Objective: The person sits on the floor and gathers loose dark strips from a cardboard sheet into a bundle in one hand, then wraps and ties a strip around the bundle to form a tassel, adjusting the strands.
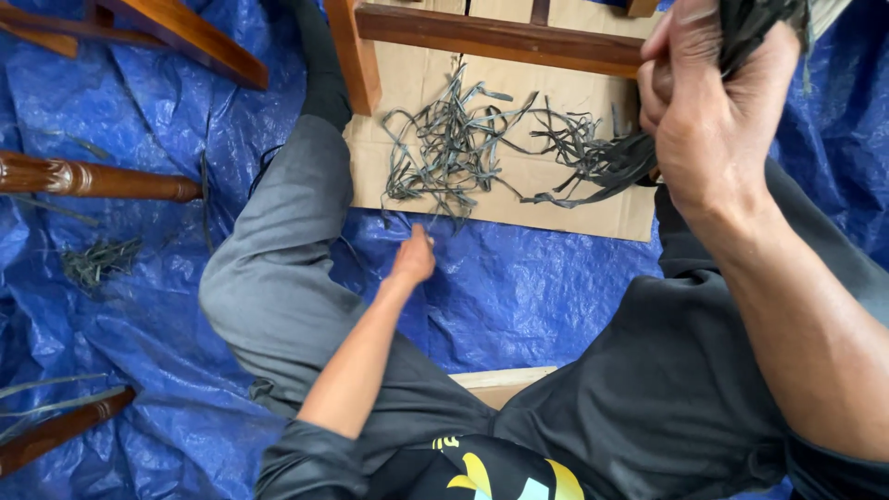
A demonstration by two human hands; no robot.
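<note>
The right hand (708, 111) is raised near the camera, fingers clamped on a bundle of dark flat strips (611, 157) trailing onto the flat brown cardboard sheet (519, 185). The left hand (412, 259) reaches low over the crumpled blue plastic tarpaulin (519, 287), fingertips at the cardboard edge below the loose strip pile (444, 148); its grip cannot be determined.

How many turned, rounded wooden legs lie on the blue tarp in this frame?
2. One turned leg lies at the left edge, mid-height; another rounded leg lies at the lower left corner. The flat wooden frame pieces along the top are not counted; others may lie outside the view.
</note>
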